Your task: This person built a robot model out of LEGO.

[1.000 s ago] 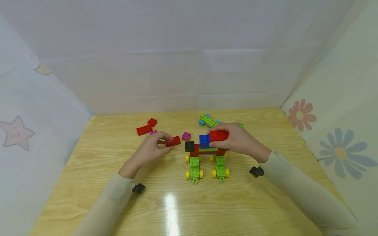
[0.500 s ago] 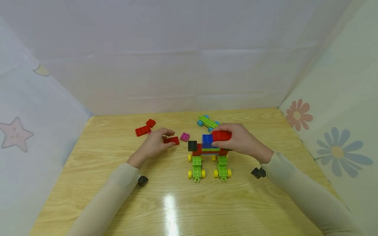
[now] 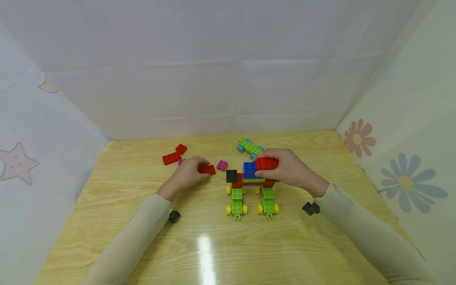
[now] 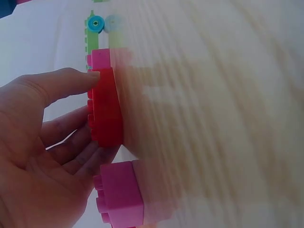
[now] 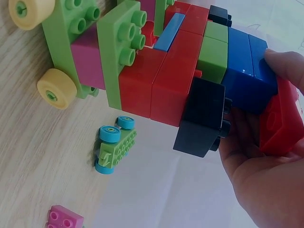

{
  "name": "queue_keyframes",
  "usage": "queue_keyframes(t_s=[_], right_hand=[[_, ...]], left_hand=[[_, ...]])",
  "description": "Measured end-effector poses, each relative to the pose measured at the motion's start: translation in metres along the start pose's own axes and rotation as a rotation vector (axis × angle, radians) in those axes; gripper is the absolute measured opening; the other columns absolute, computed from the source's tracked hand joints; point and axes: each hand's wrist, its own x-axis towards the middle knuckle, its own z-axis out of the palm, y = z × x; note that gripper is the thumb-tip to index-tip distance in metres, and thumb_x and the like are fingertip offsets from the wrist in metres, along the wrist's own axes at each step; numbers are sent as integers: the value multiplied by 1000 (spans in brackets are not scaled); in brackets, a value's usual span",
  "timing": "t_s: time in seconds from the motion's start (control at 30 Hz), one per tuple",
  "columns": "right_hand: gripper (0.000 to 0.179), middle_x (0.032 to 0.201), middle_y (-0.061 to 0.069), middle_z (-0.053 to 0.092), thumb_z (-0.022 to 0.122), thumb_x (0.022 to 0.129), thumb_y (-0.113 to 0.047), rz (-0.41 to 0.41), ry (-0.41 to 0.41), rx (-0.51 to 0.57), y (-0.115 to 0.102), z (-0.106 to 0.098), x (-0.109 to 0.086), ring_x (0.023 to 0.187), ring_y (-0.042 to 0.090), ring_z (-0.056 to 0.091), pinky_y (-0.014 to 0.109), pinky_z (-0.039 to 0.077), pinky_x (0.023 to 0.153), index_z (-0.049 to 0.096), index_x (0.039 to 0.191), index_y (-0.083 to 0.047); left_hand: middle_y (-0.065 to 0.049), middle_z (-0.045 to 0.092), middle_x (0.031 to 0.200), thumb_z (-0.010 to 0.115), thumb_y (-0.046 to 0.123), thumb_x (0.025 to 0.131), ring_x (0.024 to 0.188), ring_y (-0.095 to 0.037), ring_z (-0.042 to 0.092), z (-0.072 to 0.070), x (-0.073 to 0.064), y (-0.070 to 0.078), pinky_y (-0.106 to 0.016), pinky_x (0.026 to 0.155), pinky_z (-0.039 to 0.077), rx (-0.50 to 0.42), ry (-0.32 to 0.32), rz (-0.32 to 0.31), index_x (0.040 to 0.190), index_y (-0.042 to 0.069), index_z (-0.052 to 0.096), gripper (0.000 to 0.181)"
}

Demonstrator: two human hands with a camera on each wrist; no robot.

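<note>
My left hand (image 3: 187,174) is at a red brick (image 3: 208,170) on the table. In the left wrist view, thumb and fingers take that red brick (image 4: 107,109) from both sides, close to the tabletop. My right hand (image 3: 290,168) grips another red brick (image 3: 265,163) at the top of a built toy car, beside its blue bricks (image 3: 250,167). The car stands on green wheeled bases (image 3: 236,200) with yellow wheels, and a black brick (image 3: 231,176) juts from its left end. In the right wrist view the held red brick (image 5: 282,118) sits against the blue bricks (image 5: 247,61), thumb near their edge.
A pink brick (image 3: 222,165) lies between the left hand and the car. Two red bricks (image 3: 171,158) are farther left, with another pink brick (image 3: 181,162) partly behind the left hand. Behind the car stands a green base (image 3: 250,147) with blue wheels.
The left hand's fingers have drawn in around the red brick on the table after being spread beside it. The right hand stays on the car's red brick.
</note>
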Motion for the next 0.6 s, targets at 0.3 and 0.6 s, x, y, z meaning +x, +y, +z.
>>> queue_keyframes(t_s=[0.3,0.6], right_hand=[[43,126,8,79,89,98,-31,-5,-4,7,0,1,0,96,22,72,39,64,85,77,136,-15],[42,124,6,79,89,98,-31,-6,-8,7,-1,0,0,95,22,72,39,63,85,77,136,-15]], left_hand=[[-17,79,131,85,21,100,121,-34,73,-2,-2,-2,-54,113,59,35,-25,-7,136,0,75,43],[-16,79,131,84,21,100,120,-34,73,-4,-3,-5,-54,112,59,22,-14,13,134,1,76,41]])
